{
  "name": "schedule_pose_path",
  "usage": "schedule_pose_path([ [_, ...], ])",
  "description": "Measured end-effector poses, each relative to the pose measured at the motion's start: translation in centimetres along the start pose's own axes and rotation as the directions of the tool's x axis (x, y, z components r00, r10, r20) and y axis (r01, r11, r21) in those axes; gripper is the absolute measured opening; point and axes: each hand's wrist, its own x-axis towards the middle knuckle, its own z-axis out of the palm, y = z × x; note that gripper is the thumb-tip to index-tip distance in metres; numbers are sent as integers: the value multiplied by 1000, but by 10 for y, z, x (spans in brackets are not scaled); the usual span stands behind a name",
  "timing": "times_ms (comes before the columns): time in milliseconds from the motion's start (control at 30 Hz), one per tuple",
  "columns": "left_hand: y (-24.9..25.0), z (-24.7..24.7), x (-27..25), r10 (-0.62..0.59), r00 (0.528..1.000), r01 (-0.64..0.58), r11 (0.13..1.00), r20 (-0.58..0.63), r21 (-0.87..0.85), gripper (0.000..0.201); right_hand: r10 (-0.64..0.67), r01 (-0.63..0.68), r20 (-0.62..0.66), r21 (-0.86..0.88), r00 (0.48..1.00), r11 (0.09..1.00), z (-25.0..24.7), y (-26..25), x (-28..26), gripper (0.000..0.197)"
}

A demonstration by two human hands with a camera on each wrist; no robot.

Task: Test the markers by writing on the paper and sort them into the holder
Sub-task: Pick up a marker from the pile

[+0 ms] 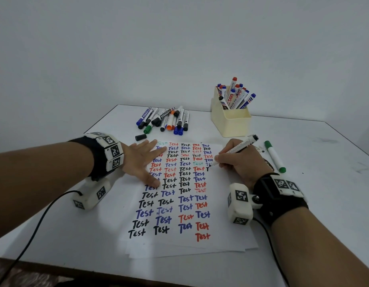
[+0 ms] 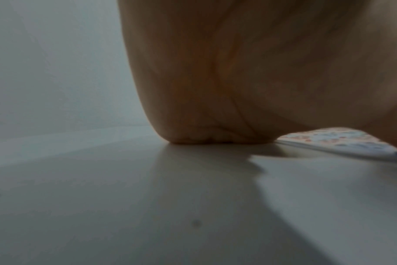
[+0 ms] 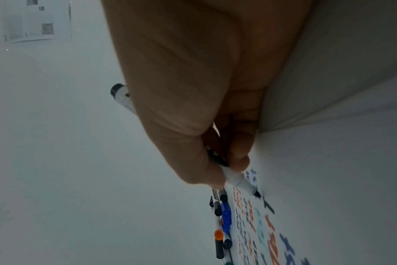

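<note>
A white paper [image 1: 225, 214] covered in rows of black, blue and red "Test" words lies in the middle of the table. My right hand [image 1: 239, 160] grips an uncapped black marker [image 1: 235, 151], its tip [image 3: 257, 194] touching the paper beside a fresh black stroke. My left hand [image 1: 143, 160] lies flat with spread fingers on the paper's upper left. A pile of capped markers [image 1: 167, 120] sits behind the paper. The cream holder [image 1: 231, 121] at the back right holds several red and blue markers. In the left wrist view only the palm [image 2: 238, 80] and the paper's edge [image 2: 342, 141] show.
A loose black cap [image 1: 140, 137] lies on the table left of the paper's top edge. A green marker [image 1: 274, 156] lies to the right of my right hand. A black cable [image 1: 30, 235] trails from my left wrist toward the table's front edge.
</note>
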Motion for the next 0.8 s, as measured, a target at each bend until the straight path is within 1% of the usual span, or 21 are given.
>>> schedule_pose_path([
  [67,-1,0,1,2,1000,-2,1000,-1,-2,152,1,-1,0,17,1000,1000,-1,-1,0,17],
  [167,-1,0,1,3,1000,-3,1000,3,-7,151,11,-11,23,-15,1000,1000,0,-1,-1,18],
  [300,-1,0,0,5,1000,-5,1000,1,-7,152,0,0,-1,-25,1000,1000,0,1,1,21],
  [433,-1,0,-1,4,1000,-4,1000,2,-2,152,10,-10,15,-13,1000,1000,0,1,0,20],
  [567,-1,0,-1,5,1000,-5,1000,-2,-4,152,0,-1,-23,-13,1000,1000,-1,4,3,33],
  [700,-1,0,-1,5,1000,-5,1000,4,-1,152,3,-4,-16,-10,1000,1000,-1,4,4,32],
  [800,-1,0,0,1,1000,-1,1000,5,1,152,2,-2,-9,-12,1000,1000,0,3,4,37],
])
